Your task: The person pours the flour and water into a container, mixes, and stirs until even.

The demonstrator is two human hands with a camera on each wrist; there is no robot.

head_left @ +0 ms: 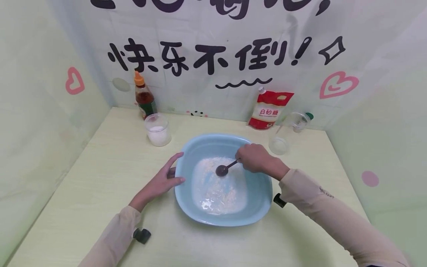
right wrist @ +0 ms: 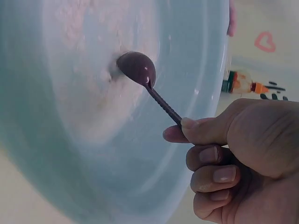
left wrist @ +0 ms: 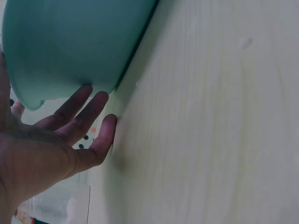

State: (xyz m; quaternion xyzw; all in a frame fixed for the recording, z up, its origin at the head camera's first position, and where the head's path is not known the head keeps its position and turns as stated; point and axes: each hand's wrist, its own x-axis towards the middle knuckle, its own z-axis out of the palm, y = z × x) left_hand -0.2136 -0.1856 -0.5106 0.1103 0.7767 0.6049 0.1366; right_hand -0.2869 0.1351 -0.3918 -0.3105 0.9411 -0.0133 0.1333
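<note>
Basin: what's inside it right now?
Inside the basin: cloudy white liquid with pale lumps, and a dark spoon in or just over it. Covered: whatever lies under the cloudiest liquid and directly beneath the spoon.

From well above, the head view looks down into the blue basin [head_left: 258,191]; the left-wrist view, close beside it, faces its outside; the right-wrist view, close over it, shares its interior with the head view.

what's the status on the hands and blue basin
Right hand pinching dark spoon inside blue basin; left hand touching its outer side. Pale wet mixture across basin floor. Nothing visibly blocking the spoon.
</note>
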